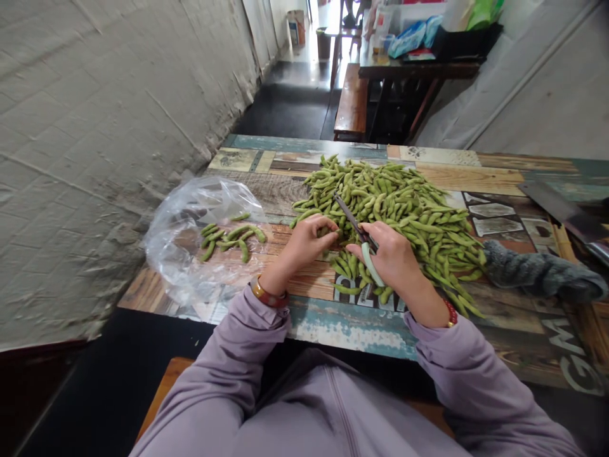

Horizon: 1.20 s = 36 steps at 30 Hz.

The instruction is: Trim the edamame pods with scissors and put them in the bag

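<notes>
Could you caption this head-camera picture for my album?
Right hand holds scissors, left hand touches a heap of green pods on the table.

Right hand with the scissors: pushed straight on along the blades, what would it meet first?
Probably the pile of green pods: the scissors in the right hand point away and leftward over its left edge. Depth is unclear.

The pile of soybean pods lies on the table, behind and right of the fingers. The scissors sit in the right hand. Left of the fingers of the left hand, a few pods lie on a plastic bag.
</notes>
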Motion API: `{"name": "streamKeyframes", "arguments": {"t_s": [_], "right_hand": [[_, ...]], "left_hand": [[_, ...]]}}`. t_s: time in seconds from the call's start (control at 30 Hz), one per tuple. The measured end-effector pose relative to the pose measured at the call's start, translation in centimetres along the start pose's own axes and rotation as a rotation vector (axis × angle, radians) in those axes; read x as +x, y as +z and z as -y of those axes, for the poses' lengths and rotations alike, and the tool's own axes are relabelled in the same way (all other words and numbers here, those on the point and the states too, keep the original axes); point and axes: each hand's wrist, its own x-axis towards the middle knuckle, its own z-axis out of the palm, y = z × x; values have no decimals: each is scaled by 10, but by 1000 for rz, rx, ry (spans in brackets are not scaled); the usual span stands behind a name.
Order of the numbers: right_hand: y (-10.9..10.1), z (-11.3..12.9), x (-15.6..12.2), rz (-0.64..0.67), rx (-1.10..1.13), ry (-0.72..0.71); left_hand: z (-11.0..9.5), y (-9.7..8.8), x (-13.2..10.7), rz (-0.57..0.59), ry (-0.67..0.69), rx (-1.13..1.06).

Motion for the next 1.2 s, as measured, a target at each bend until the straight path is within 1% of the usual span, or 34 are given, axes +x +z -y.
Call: {"name": "streamKeyframes", "arguments": {"t_s": [0.13, 0.2, 0.3, 0.43, 0.53, 0.7, 1.0, 1.2], "right_hand": [[-1, 1, 0, 17, -5, -8], [-2, 2, -1, 41, -6, -10], [-1, 2, -1, 72, -15, -11], [0, 2, -3, 115, -3, -30], [1, 1, -3, 124, 13, -38], [1, 0, -3, 120, 14, -41], [1, -1, -3, 129, 29, -58], [0, 0, -2, 147, 65, -84]], "left_hand": [[-8, -4, 0, -52, -170, -277], [-10, -4, -1, -64, -200, -360], [-11, -2, -2, -86, -203, -422], [-9, 0, -1, -111, -172, -444], [-8, 0, -2, -131, -159, -443], [-8, 0, -3, -94, -155, -430], [-8, 3, -5, -76, -131, -420], [-8, 0, -5, -48, -145, -398]]}}
